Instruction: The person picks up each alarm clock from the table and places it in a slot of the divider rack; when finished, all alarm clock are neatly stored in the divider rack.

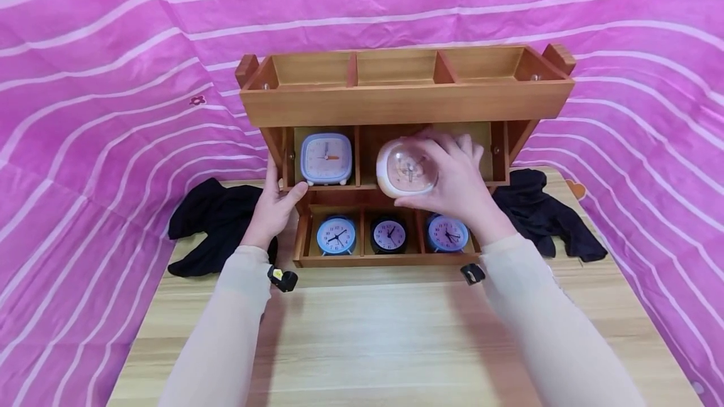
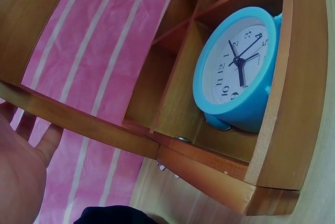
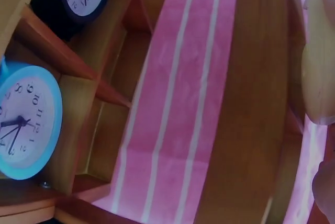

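A tiered wooden organizer [image 1: 407, 105] stands on the table, its upper tiers raised over the lowest one. My left hand [image 1: 273, 212] grips the left end of its middle tier, thumb at the lower front edge. In the left wrist view the fingers [image 2: 48, 143] reach behind the wood. My right hand [image 1: 458, 174] holds a rounded whitish alarm clock [image 1: 408, 168] with a clear domed front, before the wide right compartment of the middle tier. Its pale body [image 3: 316, 62] shows at the right wrist view's edge. A lavender square clock [image 1: 326, 159] sits in the left compartment.
The lowest tier holds a light-blue clock [image 1: 336, 235], a black clock [image 1: 388, 235] and another blue clock [image 1: 447, 233]. Black cloths [image 1: 217, 222] [image 1: 537, 212] lie on either side. Pink striped fabric [image 1: 362, 5] hangs behind and around the table [image 1: 362, 338].
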A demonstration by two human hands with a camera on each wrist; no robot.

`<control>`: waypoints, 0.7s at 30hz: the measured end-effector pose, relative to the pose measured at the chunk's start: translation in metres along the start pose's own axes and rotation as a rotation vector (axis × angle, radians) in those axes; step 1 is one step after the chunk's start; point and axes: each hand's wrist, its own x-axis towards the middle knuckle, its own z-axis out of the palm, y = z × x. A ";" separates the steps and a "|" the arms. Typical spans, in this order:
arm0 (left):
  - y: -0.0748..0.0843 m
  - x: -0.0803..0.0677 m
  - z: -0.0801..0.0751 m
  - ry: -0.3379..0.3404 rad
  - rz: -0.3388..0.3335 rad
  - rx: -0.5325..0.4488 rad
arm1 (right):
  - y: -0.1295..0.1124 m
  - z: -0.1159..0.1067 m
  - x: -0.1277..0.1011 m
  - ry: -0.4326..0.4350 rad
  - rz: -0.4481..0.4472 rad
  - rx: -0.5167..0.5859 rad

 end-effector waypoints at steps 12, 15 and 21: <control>-0.004 0.000 0.003 -0.002 -0.007 -0.039 | 0.003 0.017 0.022 -0.086 0.096 -0.037; -0.001 -0.002 0.001 0.008 -0.003 -0.006 | 0.003 0.020 0.024 -0.128 0.125 -0.037; 0.002 -0.002 -0.001 0.009 0.027 -0.012 | 0.002 0.025 0.024 -0.177 0.138 -0.056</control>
